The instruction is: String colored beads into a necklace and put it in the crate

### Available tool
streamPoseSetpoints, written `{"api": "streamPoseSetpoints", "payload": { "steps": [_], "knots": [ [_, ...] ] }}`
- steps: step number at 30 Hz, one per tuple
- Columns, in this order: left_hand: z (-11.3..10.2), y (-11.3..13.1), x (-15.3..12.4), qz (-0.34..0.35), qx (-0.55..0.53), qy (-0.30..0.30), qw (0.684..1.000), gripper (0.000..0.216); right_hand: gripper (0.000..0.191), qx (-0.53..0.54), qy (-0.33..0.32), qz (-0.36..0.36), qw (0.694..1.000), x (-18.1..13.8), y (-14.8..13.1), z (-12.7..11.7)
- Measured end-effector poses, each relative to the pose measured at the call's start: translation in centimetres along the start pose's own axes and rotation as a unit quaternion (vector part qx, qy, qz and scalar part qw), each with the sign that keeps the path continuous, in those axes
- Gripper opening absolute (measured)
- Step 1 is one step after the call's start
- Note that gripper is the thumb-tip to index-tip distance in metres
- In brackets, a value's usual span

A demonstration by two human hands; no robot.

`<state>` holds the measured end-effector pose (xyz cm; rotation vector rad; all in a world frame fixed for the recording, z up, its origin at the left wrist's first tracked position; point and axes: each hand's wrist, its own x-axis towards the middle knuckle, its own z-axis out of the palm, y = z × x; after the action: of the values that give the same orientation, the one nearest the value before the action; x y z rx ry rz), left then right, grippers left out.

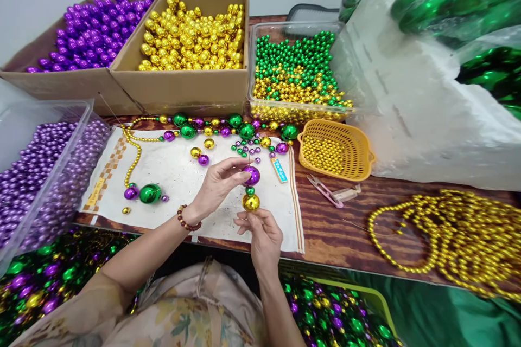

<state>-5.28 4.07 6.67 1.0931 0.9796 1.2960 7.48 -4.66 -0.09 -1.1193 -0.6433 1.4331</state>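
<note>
Over the white cloth (171, 146), a large purple bead (252, 175), a small green bead (250, 191) and a gold bead (251, 203) line up in a short upright row. The thumb and fingers of my left hand (217, 184) are closed on the purple bead. A thin line, perhaps a needle, rises above it. Just under the gold bead, my right hand (264, 236) pinches with thumb and forefinger; what lies between them is too small to make out. A beaded strand (188, 130) runs along the cloth's far edge, with loose small beads (244, 150) near it.
Boxes of purple beads (97, 32) and gold beads (191, 38) stand behind, beside a clear bin (297, 104). A yellow basket (362, 143), pink-handled snips (325, 191) and gold bead strands (476, 238) lie rightward. Another clear bin (77, 108) stands left.
</note>
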Motion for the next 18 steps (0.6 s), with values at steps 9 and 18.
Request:
{"api": "streamPoseSetpoints", "payload": {
  "steps": [9, 18],
  "knots": [
    [-1.0, -1.4, 2.9, 0.018, 0.085, -0.070, 0.994, 0.034, 0.027, 0.003, 0.039, -0.017, 0.999, 1.2, 0.5, -2.0],
    [-1.9, -3.8, 8.6, 0.187, 0.480, -0.060, 0.855, 0.017, 0.027, -0.029, 0.078, -0.044, 0.996, 1.6, 0.6, -5.6]
  ]
}}
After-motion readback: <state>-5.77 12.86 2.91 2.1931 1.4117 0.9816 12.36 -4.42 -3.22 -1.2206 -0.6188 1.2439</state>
